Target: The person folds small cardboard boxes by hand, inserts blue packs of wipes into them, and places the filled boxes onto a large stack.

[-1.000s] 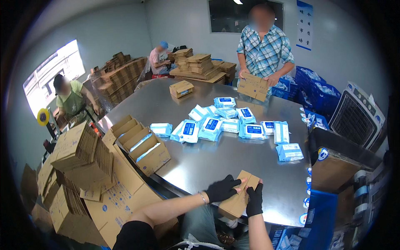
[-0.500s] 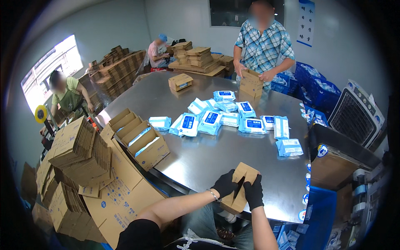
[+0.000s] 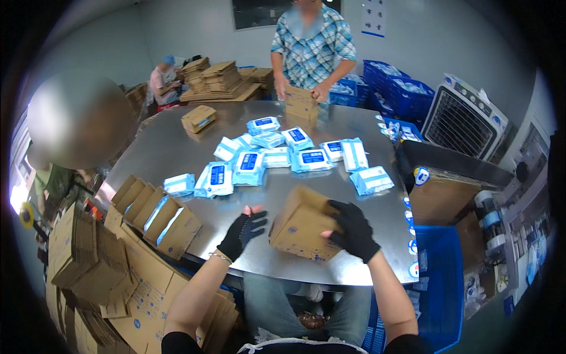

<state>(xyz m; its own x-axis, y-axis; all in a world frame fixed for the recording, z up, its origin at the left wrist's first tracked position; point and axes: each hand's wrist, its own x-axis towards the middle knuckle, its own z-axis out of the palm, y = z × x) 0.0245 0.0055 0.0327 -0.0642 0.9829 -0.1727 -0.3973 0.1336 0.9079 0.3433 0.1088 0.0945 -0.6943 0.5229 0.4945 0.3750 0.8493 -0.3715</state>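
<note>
A small brown cardboard box (image 3: pixel 300 229), blurred by motion, is tilted over the front of the metal table (image 3: pixel 259 209). My right hand (image 3: pixel 354 230), in a black half-finger glove, grips its right side. Left of the box, my left hand (image 3: pixel 240 233) in a matching glove is apart from it, fingers spread and holding nothing. Beyond them lies a loose heap of blue-and-white wet wipe packs (image 3: pixel 249 168). Several open cartons (image 3: pixel 156 215) stand in a row at the table's left edge, with packs showing inside some of them.
Flattened cardboard (image 3: pixel 88 248) is stacked at my left. Across the table a person in a checked shirt (image 3: pixel 312 44) holds another carton (image 3: pixel 302 103). A small box (image 3: pixel 198 119) sits at the far left. Blue crates (image 3: pixel 436 283) and an air cooler (image 3: pixel 466 118) are on the right.
The box has turned and widened out from a narrow, partly folded shape. My left hand has let go of it and moved left. The view has shifted to the right.
</note>
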